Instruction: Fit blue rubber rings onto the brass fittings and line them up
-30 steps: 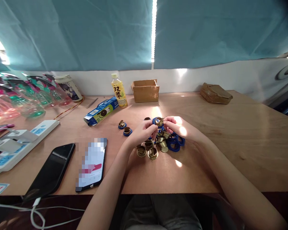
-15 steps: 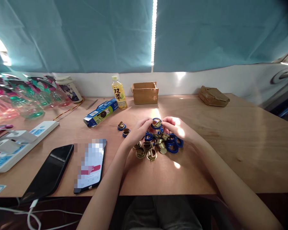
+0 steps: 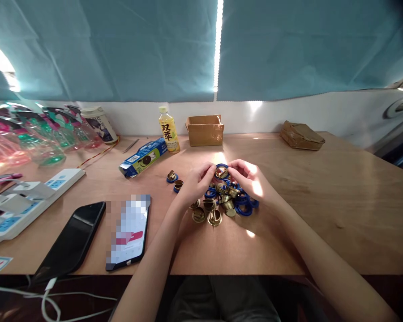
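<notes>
Both my hands meet above a pile of brass fittings [image 3: 212,212] and blue rings [image 3: 243,206] on the wooden table [image 3: 322,201]. My left hand [image 3: 196,181] and my right hand [image 3: 248,176] pinch between them one brass fitting with a blue ring around it [image 3: 220,171], held just over the pile. Two more brass fittings seated in blue rings [image 3: 174,180] lie on the table to the left of my left hand.
Two phones [image 3: 129,230] lie at the front left beside a white power strip [image 3: 27,201]. A blue carton [image 3: 143,156], a yellow drink bottle [image 3: 168,129], an open cardboard box [image 3: 204,129] and a brown packet [image 3: 301,136] stand along the back. Plastic bottles [image 3: 36,138] crowd the far left.
My hands have stayed together over the pile and shifted the held piece only slightly. The view has tilted a little.
</notes>
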`<move>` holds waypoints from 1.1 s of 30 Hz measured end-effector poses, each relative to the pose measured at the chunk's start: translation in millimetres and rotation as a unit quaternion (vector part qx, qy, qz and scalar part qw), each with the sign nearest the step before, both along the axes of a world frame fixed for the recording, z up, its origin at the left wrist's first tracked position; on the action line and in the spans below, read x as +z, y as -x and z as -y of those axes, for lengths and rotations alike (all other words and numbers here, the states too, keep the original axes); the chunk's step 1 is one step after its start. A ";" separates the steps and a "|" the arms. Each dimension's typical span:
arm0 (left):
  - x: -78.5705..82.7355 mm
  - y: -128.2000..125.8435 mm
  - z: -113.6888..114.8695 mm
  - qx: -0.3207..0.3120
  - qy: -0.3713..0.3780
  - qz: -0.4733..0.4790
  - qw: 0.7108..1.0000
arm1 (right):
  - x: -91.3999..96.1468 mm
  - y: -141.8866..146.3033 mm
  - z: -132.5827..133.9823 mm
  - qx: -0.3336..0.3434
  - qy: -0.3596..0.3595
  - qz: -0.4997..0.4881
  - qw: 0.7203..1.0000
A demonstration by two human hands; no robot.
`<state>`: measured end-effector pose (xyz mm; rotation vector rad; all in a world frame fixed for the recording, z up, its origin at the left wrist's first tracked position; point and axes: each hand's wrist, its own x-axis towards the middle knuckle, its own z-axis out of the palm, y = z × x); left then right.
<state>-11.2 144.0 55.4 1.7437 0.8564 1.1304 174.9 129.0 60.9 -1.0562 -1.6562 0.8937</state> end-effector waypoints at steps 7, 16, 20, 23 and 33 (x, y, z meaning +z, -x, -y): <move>-7.4 -5.7 -3.0 -0.014 0.008 0.054 0.998 | -10.4 6.3 -3.7 -0.063 -0.089 0.012 0.994; -1.1 -10.9 2.7 -0.041 0.049 0.121 0.991 | -0.9 8.7 5.3 -0.079 -0.096 0.031 0.992; -1.4 -10.5 2.4 -0.038 0.065 0.135 0.988 | 2.9 5.9 9.2 -0.054 -0.105 0.051 0.992; 0.0 -8.3 3.3 -0.024 0.065 0.142 0.987 | 8.9 -2.1 8.8 -0.032 -0.086 0.018 0.996; -5.9 -9.3 1.3 -0.007 0.035 0.109 0.993 | 11.4 -7.9 0.7 0.051 0.031 -0.139 0.988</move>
